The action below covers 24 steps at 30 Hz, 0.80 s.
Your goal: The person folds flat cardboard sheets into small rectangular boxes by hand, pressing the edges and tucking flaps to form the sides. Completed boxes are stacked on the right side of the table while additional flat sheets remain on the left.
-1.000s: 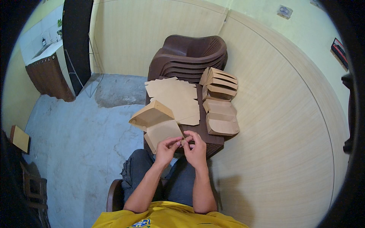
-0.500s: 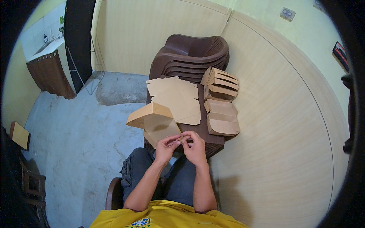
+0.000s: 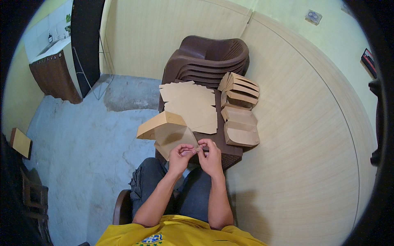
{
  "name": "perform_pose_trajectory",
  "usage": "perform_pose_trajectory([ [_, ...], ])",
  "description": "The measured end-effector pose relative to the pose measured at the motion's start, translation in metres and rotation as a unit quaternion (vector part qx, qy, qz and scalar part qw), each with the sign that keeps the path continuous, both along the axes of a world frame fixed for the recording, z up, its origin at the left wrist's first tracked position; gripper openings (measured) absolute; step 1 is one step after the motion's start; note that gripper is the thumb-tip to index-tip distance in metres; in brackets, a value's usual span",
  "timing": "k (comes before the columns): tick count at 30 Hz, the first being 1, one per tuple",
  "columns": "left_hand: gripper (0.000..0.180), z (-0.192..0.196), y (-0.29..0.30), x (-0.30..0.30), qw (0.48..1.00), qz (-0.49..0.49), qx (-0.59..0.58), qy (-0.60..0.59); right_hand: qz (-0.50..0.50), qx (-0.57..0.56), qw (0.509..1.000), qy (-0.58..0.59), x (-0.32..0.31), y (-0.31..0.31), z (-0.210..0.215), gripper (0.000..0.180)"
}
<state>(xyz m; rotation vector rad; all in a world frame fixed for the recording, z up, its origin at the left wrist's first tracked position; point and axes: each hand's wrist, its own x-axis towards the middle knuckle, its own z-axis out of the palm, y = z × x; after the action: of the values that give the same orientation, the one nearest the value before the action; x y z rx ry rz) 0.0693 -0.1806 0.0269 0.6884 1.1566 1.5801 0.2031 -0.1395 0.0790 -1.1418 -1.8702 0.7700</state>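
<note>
Left hand (image 3: 179, 160), right hand (image 3: 210, 158) pinched narrow at right corner of cardboard box (image 3: 170, 134).
Corner could tear if forced; likely holding its edge, poorly seen.

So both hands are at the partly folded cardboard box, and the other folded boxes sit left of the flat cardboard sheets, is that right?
Not quite: the other folded boxes sit right of the flat cardboard sheets, as the head view shows. The left hand and right hand are at the partly folded cardboard box.
</note>
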Motion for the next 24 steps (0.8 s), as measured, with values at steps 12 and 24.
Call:
perform_pose_trajectory([
  [12,0.034,0.005,0.001,0.005,0.995,0.029,-0.011,-0.09,0.031,-0.022,0.999,0.002,0.004,0.004,0.009,0.029],
  [24,0.032,-0.011,0.002,0.013,0.996,0.035,0.035,-0.07,0.025,-0.008,0.999,-0.038,0.005,0.01,-0.003,0.02],
])
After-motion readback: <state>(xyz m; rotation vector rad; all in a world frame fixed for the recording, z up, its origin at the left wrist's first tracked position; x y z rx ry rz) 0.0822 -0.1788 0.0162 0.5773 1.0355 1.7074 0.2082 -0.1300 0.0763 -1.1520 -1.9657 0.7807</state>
